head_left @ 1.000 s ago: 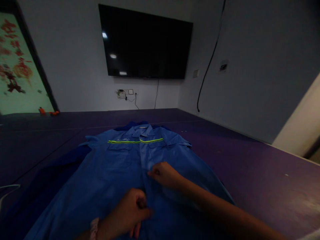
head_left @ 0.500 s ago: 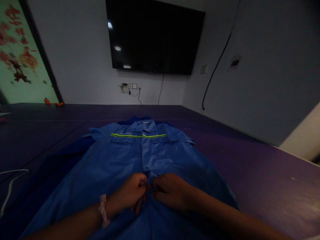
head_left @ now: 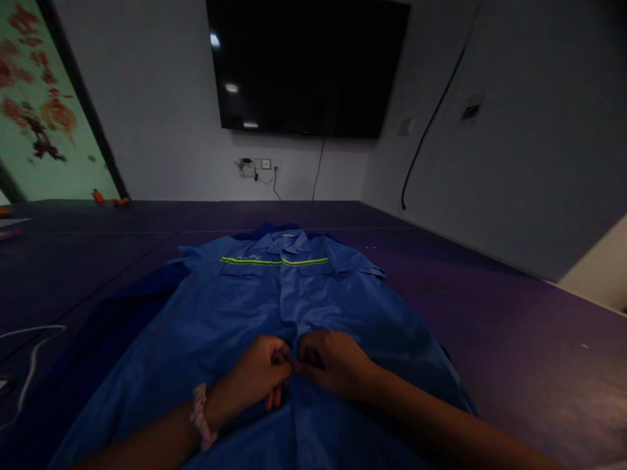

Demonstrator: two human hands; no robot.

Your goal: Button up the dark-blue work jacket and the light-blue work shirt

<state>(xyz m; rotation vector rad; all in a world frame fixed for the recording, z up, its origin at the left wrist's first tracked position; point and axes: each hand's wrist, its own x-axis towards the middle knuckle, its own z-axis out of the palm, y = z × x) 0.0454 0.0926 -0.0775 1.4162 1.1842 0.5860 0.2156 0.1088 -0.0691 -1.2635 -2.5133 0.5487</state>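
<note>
A blue short-sleeved work shirt (head_left: 249, 294) lies face up and spread out before me, collar at the far end, with a yellow-green stripe across the chest. My left hand (head_left: 267, 369) pinches the front edge of the shirt near its middle. Right beside it, my right hand (head_left: 330, 359) is closed on the same placket, fingertips almost touching the left ones. Any button between the fingers is hidden. A pink scrunchie (head_left: 202, 416) circles my left wrist. Under the shirt a darker blue garment (head_left: 142, 294) sticks out at the left and behind the collar.
The shirt lies on a purple surface (head_left: 465, 313) that reaches the walls. A white cable (head_left: 33, 365) lies at the left. On the far wall hang a large television (head_left: 308, 65) and sockets (head_left: 264, 164) with cords. Small orange things (head_left: 98, 196) lie by the decorated door (head_left: 49, 111).
Both hands stay at the placket; the fingertips have come closer together and the right fingers have shifted slightly up. The view has tilted a little.
</note>
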